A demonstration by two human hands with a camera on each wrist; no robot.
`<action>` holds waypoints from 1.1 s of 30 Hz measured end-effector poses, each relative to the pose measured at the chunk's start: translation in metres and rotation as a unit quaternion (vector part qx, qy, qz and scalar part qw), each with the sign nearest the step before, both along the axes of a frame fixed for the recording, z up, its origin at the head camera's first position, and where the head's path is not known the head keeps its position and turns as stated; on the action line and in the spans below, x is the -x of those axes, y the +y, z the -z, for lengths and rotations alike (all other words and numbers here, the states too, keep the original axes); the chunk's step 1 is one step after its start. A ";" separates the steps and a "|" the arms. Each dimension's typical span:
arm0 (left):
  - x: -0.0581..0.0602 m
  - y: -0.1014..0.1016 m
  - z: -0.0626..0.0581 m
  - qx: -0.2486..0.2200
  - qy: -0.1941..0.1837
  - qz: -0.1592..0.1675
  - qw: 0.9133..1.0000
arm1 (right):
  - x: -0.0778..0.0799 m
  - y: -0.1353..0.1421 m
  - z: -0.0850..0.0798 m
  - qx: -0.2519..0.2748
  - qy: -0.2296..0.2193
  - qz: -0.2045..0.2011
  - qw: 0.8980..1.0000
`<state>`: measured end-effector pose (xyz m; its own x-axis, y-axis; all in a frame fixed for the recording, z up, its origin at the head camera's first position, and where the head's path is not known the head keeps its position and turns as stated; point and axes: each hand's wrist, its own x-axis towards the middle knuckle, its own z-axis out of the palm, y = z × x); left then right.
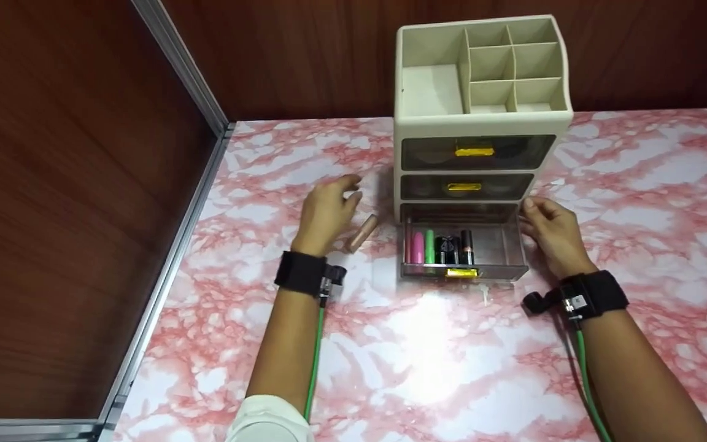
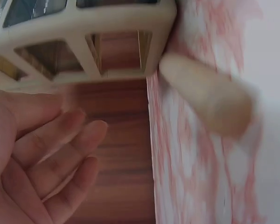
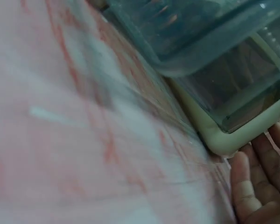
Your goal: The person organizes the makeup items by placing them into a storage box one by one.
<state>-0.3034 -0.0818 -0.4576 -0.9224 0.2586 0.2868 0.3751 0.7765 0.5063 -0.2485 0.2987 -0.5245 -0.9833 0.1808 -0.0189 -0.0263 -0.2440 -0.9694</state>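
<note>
A cream cosmetics organizer [image 1: 482,123] stands against the back wall, its clear bottom drawer [image 1: 494,272] pulled out. Inside the drawer's left part are a pink tube [image 1: 418,247], a green tube [image 1: 430,245], black items [image 1: 448,248] and a dark tube [image 1: 467,247]. My left hand [image 1: 327,212] is left of the organizer, fingers loosely bent and holding nothing. Just beside it a brownish tube [image 1: 363,233] lies on the table, blurred in the left wrist view [image 2: 210,95]. My right hand [image 1: 556,236] rests by the organizer's lower right side, fingers [image 3: 241,175] at its cream edge.
Two shut drawers with yellow handles [image 1: 474,151] sit above the pulled-out one. Compartments [image 1: 433,89] form the organizer's top. A brown panel wall [image 1: 53,184] with a metal rail [image 1: 181,202] bounds the pink marbled table [image 1: 218,356] on the left.
</note>
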 end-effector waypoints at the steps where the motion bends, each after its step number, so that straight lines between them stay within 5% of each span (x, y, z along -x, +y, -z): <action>1: 0.000 -0.002 0.001 0.009 -0.013 -0.001 1.000 | 0.000 0.000 0.001 -0.005 -0.001 0.001 1.000; 8: -0.004 0.009 0.013 0.106 -0.129 0.039 0.985 | 0.001 0.001 0.005 -0.033 0.010 0.016 0.999; 15: -0.005 0.018 0.025 0.128 -0.106 0.048 0.985 | 0.000 -0.001 0.004 -0.025 -0.008 0.004 1.000; 19: -0.006 0.016 0.022 0.130 -0.121 0.061 0.982 | 0.000 -0.001 0.001 -0.004 -0.016 -0.006 1.000; 22: -0.010 0.014 0.010 0.107 -0.144 0.079 0.981 | 0.001 -0.002 -0.002 -0.025 -0.020 -0.010 0.999; 26: -0.019 0.017 -0.010 0.035 -0.177 0.130 0.975 | 0.002 -0.001 -0.007 -0.125 -0.013 -0.002 0.992; 33: -0.031 0.035 -0.026 -0.129 -0.228 0.243 0.934 | 0.003 0.002 -0.010 -0.257 -0.012 -0.002 0.966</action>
<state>-0.2729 -0.0473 -0.4313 -0.7562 0.6543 0.0032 0.3505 0.4009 0.8464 -0.2516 0.3005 -0.5141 -0.9845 0.1684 0.0486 -0.0014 0.2695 -0.9630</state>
